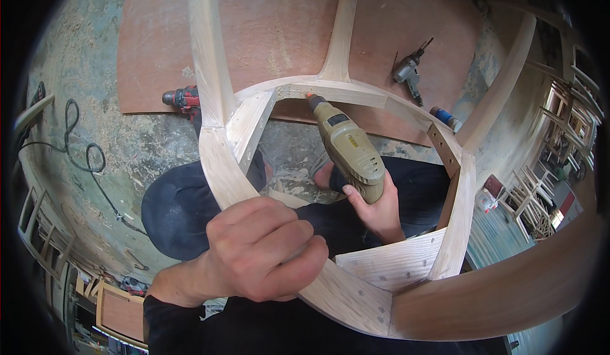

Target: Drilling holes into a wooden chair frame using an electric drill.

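Observation:
A pale wooden chair frame point(340, 285) with a ring-shaped seat rail and several legs pointing away lies across my lap. My left hand point(267, 250) is closed round the near left part of its rail. My right hand point(380, 212) grips an olive-green power drill point(349, 145) from below, its handle mostly hidden by the body and fingers. The drill points away from me inside the ring. Its orange-tipped front end meets the inner face of a corner block point(330, 93) on the far rail; whether the bit is in the wood I cannot tell.
Beyond the frame lies a reddish-brown board point(273, 31) with sawdust on it. A red and black drill point(183, 97) sits at left, a grey power tool point(412, 69) and blue can point(446, 118) at right. A dark cable point(95, 158) loops across the floor. Chair frames point(527, 196) stand far right.

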### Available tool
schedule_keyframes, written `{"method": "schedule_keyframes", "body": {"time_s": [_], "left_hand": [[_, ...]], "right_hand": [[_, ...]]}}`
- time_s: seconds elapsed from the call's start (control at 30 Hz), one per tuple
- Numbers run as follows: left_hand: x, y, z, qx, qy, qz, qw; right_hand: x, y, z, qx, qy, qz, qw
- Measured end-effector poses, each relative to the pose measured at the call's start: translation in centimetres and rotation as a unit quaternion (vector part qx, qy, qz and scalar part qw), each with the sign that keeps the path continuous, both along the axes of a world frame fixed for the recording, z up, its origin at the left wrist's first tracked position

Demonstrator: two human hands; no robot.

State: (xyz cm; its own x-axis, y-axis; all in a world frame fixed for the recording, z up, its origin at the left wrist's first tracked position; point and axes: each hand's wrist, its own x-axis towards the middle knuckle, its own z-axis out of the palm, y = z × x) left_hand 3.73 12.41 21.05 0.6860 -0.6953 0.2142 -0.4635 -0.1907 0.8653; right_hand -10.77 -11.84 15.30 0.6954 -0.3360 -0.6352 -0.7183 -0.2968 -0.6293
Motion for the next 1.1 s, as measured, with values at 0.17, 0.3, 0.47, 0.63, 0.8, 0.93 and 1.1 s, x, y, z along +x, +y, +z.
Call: {"method": "schedule_keyframes", "body": {"time_s": [0.17, 0.3, 0.47, 0.63, 0.8, 0.93, 1.1], "left_hand": [[0.0, -0.2, 0.0, -0.007, 0.000, 0.015, 1.000], [-0.1, -0.2, 0.1, -0.010, 0.006, 0.021, 1.000], [-0.1, 0.0, -0.1, -0.008, 0.002, 0.021, 1.000], [-0.2, 0.3, -0.2, 0.005, -0.020, -0.009, 1.000], [0.0, 0.3, -0.3, 0.002, -0.015, -0.021, 1.000], [0.0, 0.4, -0.3, 0.002, -0.016, -0.025, 1.000], [0.0, 0.4, -0.1, 0.002, -0.010, -0.022, 1.000]], "right_hand": [[0.0, -0.1, -0.2, -0.006, -0.004, 0.011, 1.000], [0.3, -0.2, -0.1, 0.009, -0.003, 0.007, 1.000], [0.5, -0.3, 0.2, -0.002, 0.011, 0.010, 1.000], [-0.2, -0.4, -0.6, 0.022, 0.007, -0.010, 1.000], [-0.5, -0.6, -1.0, 0.037, -0.013, -0.009, 0.999], [-0.3, -0.6, -0.9, 0.034, -0.002, -0.007, 0.999], [0.4, -0.5, -0.2, -0.020, 0.011, 0.029, 0.999]]}}
